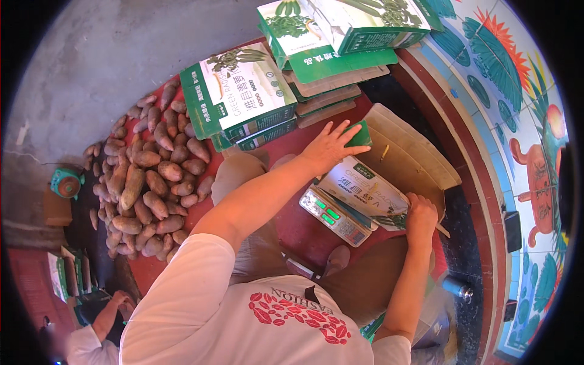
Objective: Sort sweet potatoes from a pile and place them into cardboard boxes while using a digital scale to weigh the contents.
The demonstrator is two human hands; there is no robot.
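though the carton [368,190] is open, sweet potatoes [146,182] at left lie outside it.
hands apart: left hand [325,150] splayed against a green flap [359,136], right hand [421,218] gripping the right end.

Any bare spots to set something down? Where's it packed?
Free: grey floor above the tubers, left of the cartons; red mat between left forearm and scale. Crowded: the tuber pile, the cartons, and the box by the scale.
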